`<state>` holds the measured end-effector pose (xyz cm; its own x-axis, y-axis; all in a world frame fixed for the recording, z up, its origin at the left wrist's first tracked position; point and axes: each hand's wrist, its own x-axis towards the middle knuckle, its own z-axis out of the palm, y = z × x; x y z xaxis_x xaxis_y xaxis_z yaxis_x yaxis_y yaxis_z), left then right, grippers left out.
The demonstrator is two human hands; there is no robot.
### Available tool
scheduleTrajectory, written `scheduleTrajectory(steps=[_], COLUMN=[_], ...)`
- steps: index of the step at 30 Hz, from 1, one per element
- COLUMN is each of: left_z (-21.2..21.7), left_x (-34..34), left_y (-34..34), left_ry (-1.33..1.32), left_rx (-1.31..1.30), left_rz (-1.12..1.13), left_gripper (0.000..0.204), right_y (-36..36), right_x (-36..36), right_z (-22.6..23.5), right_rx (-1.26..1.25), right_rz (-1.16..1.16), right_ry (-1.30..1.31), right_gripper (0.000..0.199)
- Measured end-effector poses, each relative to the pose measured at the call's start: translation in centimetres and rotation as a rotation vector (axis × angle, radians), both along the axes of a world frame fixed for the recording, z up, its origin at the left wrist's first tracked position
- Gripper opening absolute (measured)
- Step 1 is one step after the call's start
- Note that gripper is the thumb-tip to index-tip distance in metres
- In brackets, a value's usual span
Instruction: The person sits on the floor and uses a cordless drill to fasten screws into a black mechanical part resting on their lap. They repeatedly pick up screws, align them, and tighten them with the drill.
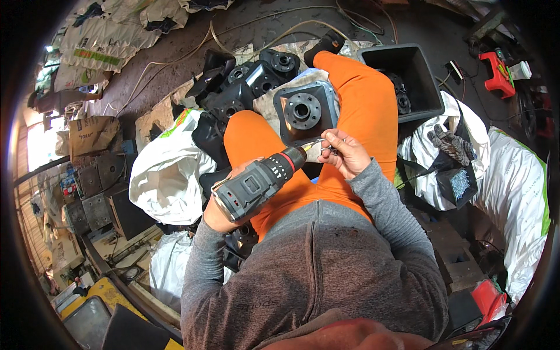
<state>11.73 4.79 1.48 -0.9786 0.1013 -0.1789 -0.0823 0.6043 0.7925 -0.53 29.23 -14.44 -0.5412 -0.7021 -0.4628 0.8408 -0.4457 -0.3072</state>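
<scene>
My left hand (217,214) is wrapped round the grip of a dark grey cordless drill (252,185) with a red collar ring. The drill points up and to the right, and its bit reaches toward my right hand. In my right hand (349,156), closed fingers pinch small silvery screws (324,149) close to the bit tip; whether one sits on the bit I cannot make out. Just beyond, between my orange-clad legs, stands a black square-rimmed part (318,93). A round grey metal flange (301,111) with a central hole and several bolt holes sits in it.
Several black flanged parts (268,73) lie beyond my left knee. A white sack (166,175) stands at left. On the right are a black bin (429,76), a white sack (434,137), a patterned glove (452,144) and a small box of screws (461,184).
</scene>
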Motion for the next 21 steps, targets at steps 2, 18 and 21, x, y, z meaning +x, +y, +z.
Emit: scheduleTrajectory(steps=[2,18,21], left_z=[0.3,0.2,1.4], left_x=[-0.1,1.3,-0.7], left_y=[0.0,-2.2,-0.4], left_ry=[-0.065,-0.004,-0.053], left_rx=[0.041,-0.071,-0.134], left_rz=[0.026,-0.138,-0.106], left_gripper=[0.064,0.059,0.058], right_y=[-0.1,-0.2,-0.9], right_x=[0.0,-0.4,-0.3], right_z=[-0.1,0.4,0.1], right_rx=[0.006,0.062,0.163], right_rz=[0.009,0.205,0.209], right_ry=[-0.004,0.007,0.009], right_gripper=[0.020,0.017,0.020])
